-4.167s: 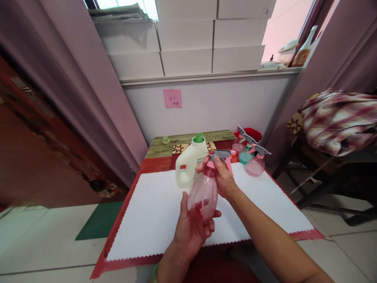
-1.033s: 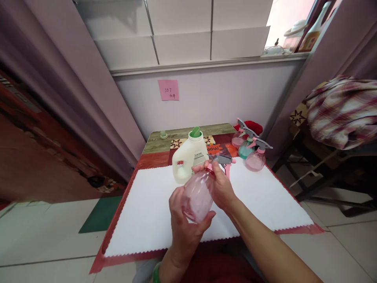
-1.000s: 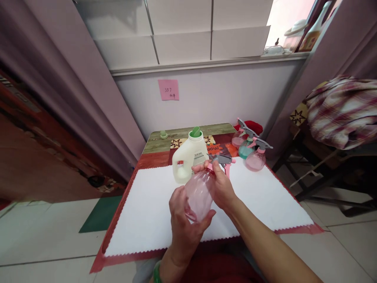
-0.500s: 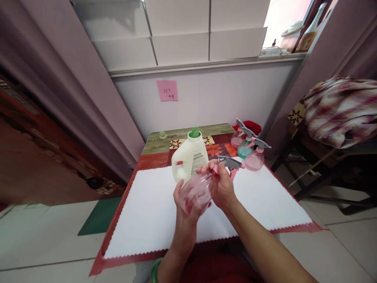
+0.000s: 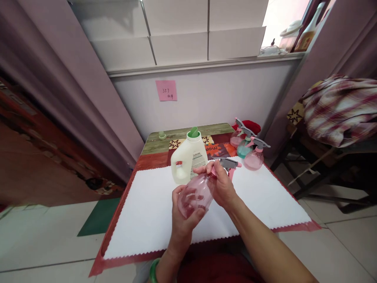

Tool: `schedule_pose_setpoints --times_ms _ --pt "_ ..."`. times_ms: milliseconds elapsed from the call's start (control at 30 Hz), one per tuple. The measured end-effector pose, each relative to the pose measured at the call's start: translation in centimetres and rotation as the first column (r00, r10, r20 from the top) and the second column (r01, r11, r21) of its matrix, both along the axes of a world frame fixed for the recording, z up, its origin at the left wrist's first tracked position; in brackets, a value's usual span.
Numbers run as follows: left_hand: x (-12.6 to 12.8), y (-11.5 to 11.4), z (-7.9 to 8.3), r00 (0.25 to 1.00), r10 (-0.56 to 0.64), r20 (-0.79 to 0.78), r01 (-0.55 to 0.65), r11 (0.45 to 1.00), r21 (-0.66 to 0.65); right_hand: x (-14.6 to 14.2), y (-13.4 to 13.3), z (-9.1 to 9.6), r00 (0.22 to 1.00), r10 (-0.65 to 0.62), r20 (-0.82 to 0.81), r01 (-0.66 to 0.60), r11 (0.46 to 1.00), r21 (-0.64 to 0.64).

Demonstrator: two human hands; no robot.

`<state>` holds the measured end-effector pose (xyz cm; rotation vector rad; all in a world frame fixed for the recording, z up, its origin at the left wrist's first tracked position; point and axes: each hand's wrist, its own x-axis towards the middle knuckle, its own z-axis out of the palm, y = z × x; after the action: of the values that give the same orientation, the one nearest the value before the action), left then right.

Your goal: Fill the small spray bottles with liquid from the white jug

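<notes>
A clear pink spray bottle (image 5: 194,196) is tilted between my two hands above the white sheet. My left hand (image 5: 183,222) cups its round body, thumb across the front. At the neck, my right hand (image 5: 222,184) closes its fingers around the collar, and the grey and pink spray head (image 5: 229,164) points right beyond them. Just behind stands a cream detergent jug (image 5: 191,155) with a green spout (image 5: 193,132) and no cap on it.
Three filled spray bottles, including a pink one (image 5: 253,159) and a teal one (image 5: 244,148), stand at the table's right rear. A small green cap (image 5: 162,135) lies at the back left. Plaid cloth (image 5: 338,110) is heaped on the right.
My left hand's grip on the bottle body has shifted, with its thumb lower on the front. My right hand stays at the collar, its fingers slightly moved.
</notes>
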<state>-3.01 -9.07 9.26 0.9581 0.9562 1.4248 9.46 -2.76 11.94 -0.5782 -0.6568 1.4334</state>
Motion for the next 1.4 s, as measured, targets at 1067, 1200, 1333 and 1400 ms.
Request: schedule_pose_setpoints --times_ms 1067,1200,1333,1400 --pt "-1.6 1.9 -2.2 0.456 0.753 -0.476 0.103 0.486 0.868 0.2 0.3 0.6 0.999 -0.012 -0.034 0.009 0.996 -0.092" --pt "-0.8 1.4 -2.0 0.566 0.679 -0.467 0.084 0.516 0.852 -0.5 0.2 0.6 0.984 0.027 -0.176 -0.043 0.996 -0.084" --pt "0.5 0.2 -0.4 0.939 0.178 -0.295 -0.044 0.911 0.411 -0.3 0.2 0.6 0.979 -0.023 -0.202 0.021 1.000 -0.013" --pt "0.4 0.2 0.6 0.990 -0.128 -0.054 0.132 0.989 0.061 0.1 0.3 0.6 0.986 -0.069 -0.153 0.077 0.996 0.047"
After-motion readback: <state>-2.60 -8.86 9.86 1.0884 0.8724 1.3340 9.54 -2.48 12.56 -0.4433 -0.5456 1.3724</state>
